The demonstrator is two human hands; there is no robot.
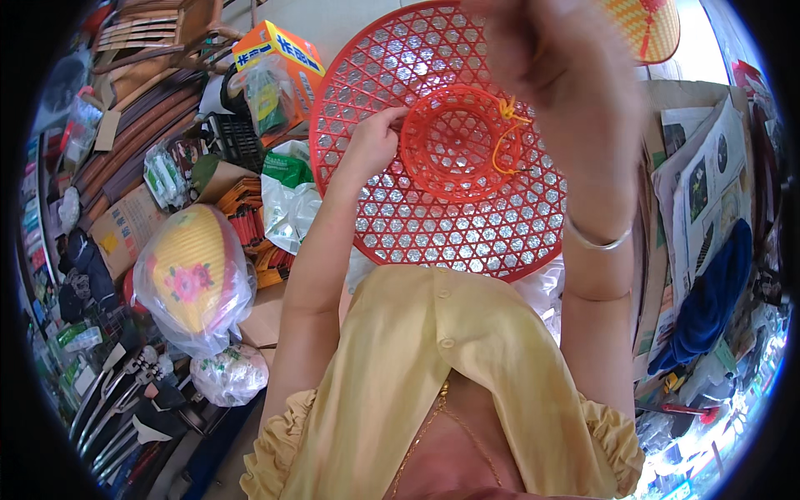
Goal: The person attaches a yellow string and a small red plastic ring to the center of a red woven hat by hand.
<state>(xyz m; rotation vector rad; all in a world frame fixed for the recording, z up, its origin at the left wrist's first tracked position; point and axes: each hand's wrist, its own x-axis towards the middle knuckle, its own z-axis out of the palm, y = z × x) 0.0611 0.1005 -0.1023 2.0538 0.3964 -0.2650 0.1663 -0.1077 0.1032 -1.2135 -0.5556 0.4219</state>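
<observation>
A wide red woven hat [492, 237] lies in front of me with its underside up. Its open lattice shows a silvery lining, and a smaller red woven ring [417, 179] stands up at its centre. Yellow cord [497, 154] is tied at the ring's right side, its loose length hanging along it. My left hand [377, 143] grips the ring's left edge, thumb and fingers closed there. Raised over the hat's upper right, my right hand [562, 83] is smeared by motion, so its fingers and anything in them cannot be made out.
At left stand an orange and yellow box [292, 58], a white and green plastic bag [287, 187] and a yellow straw hat [187, 271] wrapped in clear plastic. Newspapers [708, 179] and a dark blue cloth [708, 300] lie on the right. Another yellow woven hat [646, 29] is at the top right.
</observation>
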